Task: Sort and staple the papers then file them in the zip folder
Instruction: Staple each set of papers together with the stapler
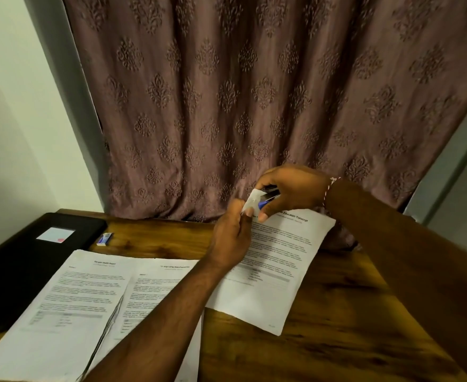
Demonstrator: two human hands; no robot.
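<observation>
Patterned mauve curtain behind wooden table.

Head view — down, close over papers

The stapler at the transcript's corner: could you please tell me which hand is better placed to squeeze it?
Right. The right hand grips the stapler at the corner of the transcript papers, while the left hand pinches that corner steady.

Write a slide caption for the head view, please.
The right hand holds a stapler at the corner of papers pinched by the left hand; a folder lies nearby.
</observation>
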